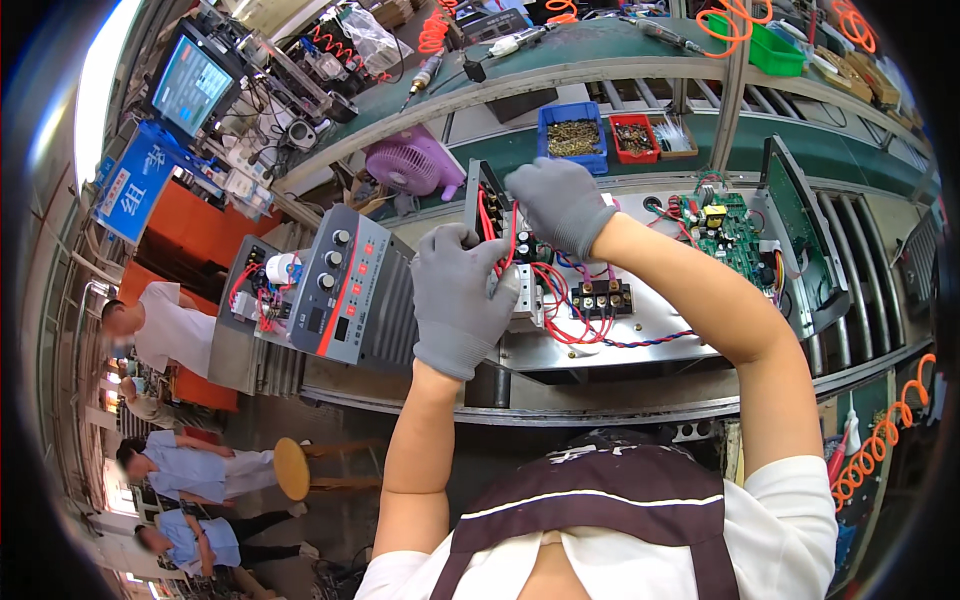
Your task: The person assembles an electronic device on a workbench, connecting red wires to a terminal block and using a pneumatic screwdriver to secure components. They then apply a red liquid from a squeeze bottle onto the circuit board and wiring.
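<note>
An open electrical unit with a metal base plate (pixel 650 345) lies in front of me, its wiring exposed. My left hand (pixel 462 305), in a grey glove, is bent at its left end, with thumb and forefinger closed about red wires (pixel 513 235). Just beyond it, my gloved right hand (pixel 562 205) reaches over from the right, its curled fingers on the upper part of a red wire; the fingertips are partly hidden. Beside them stands an upright panel (pixel 482 190). Nearer me are a black terminal block (pixel 602 299) and looped red wires; a green circuit board (pixel 728 228) sits to the right.
A grey unit with knobs (pixel 365 290) stands left. Behind are a blue bin of screws (pixel 573 138), a red bin (pixel 634 138) and a purple fan (pixel 408 165). Rollers (pixel 850 250) run on the right. Screwdrivers on orange coiled hoses lie on the shelf. Several people stand left.
</note>
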A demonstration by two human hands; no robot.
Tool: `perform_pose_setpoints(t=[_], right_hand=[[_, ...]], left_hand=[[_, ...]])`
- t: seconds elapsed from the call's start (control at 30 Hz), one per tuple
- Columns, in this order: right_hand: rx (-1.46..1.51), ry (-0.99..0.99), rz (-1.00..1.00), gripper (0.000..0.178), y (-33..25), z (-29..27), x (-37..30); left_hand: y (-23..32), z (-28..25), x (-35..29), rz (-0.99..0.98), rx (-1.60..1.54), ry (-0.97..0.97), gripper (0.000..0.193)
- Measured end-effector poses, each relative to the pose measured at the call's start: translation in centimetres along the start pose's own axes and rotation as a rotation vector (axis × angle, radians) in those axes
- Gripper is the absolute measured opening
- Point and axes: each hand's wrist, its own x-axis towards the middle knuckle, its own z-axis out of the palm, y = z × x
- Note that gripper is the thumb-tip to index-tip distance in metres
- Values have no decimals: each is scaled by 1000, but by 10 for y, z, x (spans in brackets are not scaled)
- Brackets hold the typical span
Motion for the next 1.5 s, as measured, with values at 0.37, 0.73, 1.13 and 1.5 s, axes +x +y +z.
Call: perform_pose_setpoints(t=[0.37,0.73,1.13,1.5], right_hand=[[1055,-205,424,11,7,31,11],[735,-72,464,15,-29,24,23],[1242,-206,838,27,-20,16,19],[869,-15,624,32,-21,47,8]], left_hand=[[-4,3,-1,-2,-79,37,32],[-4,3,1,-25,-101,22,39],[-7,4,1,93,-112,42,26],[-9,3,0,73,-134,-13,28]])
